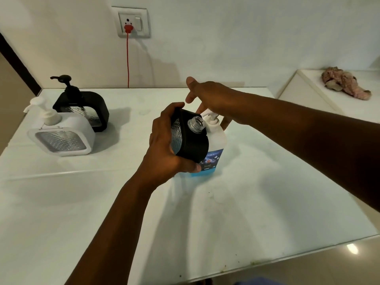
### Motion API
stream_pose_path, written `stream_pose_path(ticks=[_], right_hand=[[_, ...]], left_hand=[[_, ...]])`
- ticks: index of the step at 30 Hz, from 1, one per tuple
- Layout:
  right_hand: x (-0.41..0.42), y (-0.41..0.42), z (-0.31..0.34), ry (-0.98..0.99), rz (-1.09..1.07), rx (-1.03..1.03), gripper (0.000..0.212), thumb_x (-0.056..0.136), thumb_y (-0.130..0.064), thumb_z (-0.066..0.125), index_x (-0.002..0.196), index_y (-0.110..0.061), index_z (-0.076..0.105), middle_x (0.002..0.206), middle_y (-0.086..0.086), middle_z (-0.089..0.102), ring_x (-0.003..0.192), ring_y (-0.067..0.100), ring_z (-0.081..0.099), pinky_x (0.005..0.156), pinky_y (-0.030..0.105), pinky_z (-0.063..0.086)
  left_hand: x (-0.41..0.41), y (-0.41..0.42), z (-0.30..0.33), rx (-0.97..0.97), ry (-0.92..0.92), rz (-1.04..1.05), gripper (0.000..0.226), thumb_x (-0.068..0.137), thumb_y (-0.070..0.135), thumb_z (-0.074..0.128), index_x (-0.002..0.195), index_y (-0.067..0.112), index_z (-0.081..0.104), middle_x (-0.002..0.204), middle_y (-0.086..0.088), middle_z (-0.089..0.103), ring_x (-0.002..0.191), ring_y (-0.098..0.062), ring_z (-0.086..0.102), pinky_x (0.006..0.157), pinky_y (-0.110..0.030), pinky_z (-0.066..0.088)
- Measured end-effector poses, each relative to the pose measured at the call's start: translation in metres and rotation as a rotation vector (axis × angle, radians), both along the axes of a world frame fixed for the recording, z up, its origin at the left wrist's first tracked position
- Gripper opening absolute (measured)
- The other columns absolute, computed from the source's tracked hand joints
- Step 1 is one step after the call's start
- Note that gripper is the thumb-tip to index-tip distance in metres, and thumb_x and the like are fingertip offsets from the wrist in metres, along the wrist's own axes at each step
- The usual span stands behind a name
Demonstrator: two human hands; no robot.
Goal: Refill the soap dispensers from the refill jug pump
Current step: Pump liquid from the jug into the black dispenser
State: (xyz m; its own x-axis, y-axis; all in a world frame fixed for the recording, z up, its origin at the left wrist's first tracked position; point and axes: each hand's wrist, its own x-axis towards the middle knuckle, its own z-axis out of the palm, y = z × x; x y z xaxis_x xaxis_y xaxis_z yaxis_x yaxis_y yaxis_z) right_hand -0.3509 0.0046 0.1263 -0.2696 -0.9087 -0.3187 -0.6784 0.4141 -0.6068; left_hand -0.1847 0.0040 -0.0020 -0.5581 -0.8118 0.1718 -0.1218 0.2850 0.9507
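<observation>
Gripping the open black dispenser (191, 138) tilted in our left hand (164, 145), we rest our right hand (207, 97), fingers relaxed, on the jug pump (210, 116) at its 1 o'clock.

I make out only partial white letters, something like "ARAN", on the refill jug (213, 140)'s blue label (211, 161); the smaller print is too blurred.

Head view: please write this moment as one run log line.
left hand: holds open black dispenser tilted at jug pump | right hand: on pump | two dispensers wait
</observation>
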Motion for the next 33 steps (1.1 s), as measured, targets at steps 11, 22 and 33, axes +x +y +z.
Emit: stream_pose_path(ticks=[11, 22, 33], right_hand=[[-0.007, 0.001, -0.023, 0.119, 0.002, -0.185, 0.058, 0.100, -0.064, 0.017, 0.105, -0.034, 0.067, 0.078, -0.017, 0.055, 0.095, 0.018, 0.060, 0.091, 0.042, 0.049], [-0.003, -0.002, -0.002, -0.015, 0.034, -0.041, 0.061, 0.102, -0.059, 0.018, 0.115, -0.021, 0.064, 0.100, 0.005, 0.065, 0.084, 0.018, 0.062, 0.074, 0.031, 0.045], [-0.010, 0.001, -0.024, 0.140, -0.009, -0.235, 0.056, 0.101, -0.061, 0.017, 0.109, -0.033, 0.065, 0.078, -0.018, 0.053, 0.102, 0.020, 0.059, 0.092, 0.042, 0.048]], left_hand=[[-0.001, 0.003, 0.003, -0.013, 0.010, -0.004, 0.132, 0.036, 0.038, 0.092, 0.152, 0.056, 0.032, 0.144, 0.027, 0.043, 0.145, -0.013, 0.045, 0.113, -0.056, 0.053], [-0.001, 0.004, 0.009, -0.025, 0.001, 0.012, 0.129, 0.037, 0.036, 0.092, 0.150, 0.054, 0.033, 0.144, 0.022, 0.044, 0.143, -0.014, 0.045, 0.113, -0.056, 0.052], [-0.003, 0.005, 0.007, -0.011, 0.003, 0.004, 0.130, 0.038, 0.037, 0.092, 0.152, 0.058, 0.033, 0.145, 0.030, 0.043, 0.146, -0.013, 0.043, 0.112, -0.058, 0.053]])
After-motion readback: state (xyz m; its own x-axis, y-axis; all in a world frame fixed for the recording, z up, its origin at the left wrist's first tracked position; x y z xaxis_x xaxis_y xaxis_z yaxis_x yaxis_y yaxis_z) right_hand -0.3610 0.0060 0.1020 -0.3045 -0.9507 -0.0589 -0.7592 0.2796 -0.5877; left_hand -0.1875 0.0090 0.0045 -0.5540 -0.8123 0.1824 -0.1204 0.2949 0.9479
